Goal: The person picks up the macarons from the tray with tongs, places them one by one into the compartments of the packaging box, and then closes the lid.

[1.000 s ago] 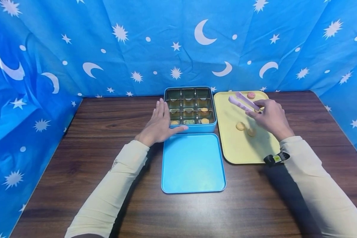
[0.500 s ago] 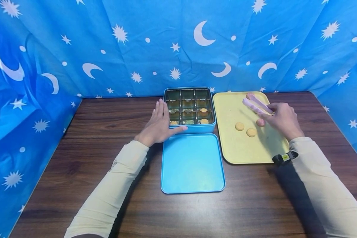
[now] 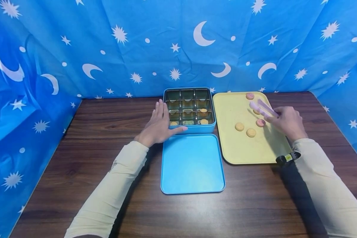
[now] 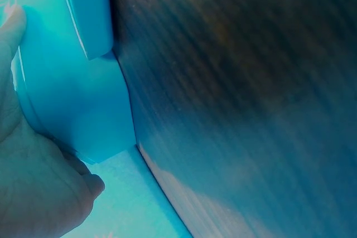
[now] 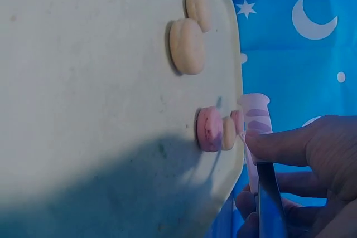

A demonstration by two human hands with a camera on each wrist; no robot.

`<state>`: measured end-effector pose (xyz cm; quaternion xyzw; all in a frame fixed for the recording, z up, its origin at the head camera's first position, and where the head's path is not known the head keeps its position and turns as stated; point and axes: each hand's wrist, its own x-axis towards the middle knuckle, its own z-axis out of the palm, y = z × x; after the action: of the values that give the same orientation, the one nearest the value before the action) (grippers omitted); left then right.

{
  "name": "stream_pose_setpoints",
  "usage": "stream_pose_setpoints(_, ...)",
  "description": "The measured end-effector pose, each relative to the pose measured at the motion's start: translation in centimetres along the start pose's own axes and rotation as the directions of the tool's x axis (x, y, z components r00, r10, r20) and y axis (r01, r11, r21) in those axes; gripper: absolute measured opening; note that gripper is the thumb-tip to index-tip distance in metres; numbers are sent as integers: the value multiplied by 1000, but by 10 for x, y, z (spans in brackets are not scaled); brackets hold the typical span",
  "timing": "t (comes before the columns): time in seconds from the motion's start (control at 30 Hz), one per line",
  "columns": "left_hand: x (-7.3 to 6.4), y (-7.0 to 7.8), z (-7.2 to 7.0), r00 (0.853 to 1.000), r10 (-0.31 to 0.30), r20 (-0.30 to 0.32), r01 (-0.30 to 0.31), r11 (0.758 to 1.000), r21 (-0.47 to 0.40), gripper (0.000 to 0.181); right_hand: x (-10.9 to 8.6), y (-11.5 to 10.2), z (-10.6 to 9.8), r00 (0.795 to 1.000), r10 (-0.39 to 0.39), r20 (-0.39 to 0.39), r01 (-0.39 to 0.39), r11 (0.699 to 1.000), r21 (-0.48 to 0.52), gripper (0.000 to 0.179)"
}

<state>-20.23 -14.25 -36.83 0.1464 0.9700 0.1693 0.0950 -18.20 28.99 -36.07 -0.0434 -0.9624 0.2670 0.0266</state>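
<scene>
My left hand (image 3: 158,124) lies with straight fingers along the left side of a blue tin (image 3: 196,128), its thumb across the front wall. My right hand (image 3: 288,122) grips lilac tongs (image 3: 267,107), whose arms are spread above the tray. Below the tips, a tan cookie (image 3: 256,112) is partly hidden by them. Close by lie a pink cookie (image 3: 260,123) nearer me and another pink cookie (image 3: 250,96) toward the far edge. Two more tan cookies (image 3: 239,127) rest left of the hand; in the right wrist view the nearer pink cookie (image 5: 210,130) looks sandwich-like.
The yellow tray (image 3: 241,155) stands right of the tin. Inside the tin, a gold divided insert (image 3: 188,105) holds several cookies in its front and right compartments. A blue lid (image 3: 193,165) lies in front. Behind the table hangs a star-patterned blue cloth (image 3: 154,39).
My right hand has moved right across the tray with the tongs, and their tips have come from the far pink cookie to over the tan one. The left hand stays put.
</scene>
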Motion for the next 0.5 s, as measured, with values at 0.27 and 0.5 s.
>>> stream_pose_setpoints(0.27, -1, -1, 1, 1000, -3, -4, 3, 1000, -6, 125, -2, 7, 1, 1000, 11, 15, -11, 1000, -10, 53)
stream_pose_setpoints(0.5, 0, -1, 0, 1000, -2, -4, 2, 1000, -4, 125, -2, 11, 2, 1000, 18, 24, -18, 1000, -4, 52)
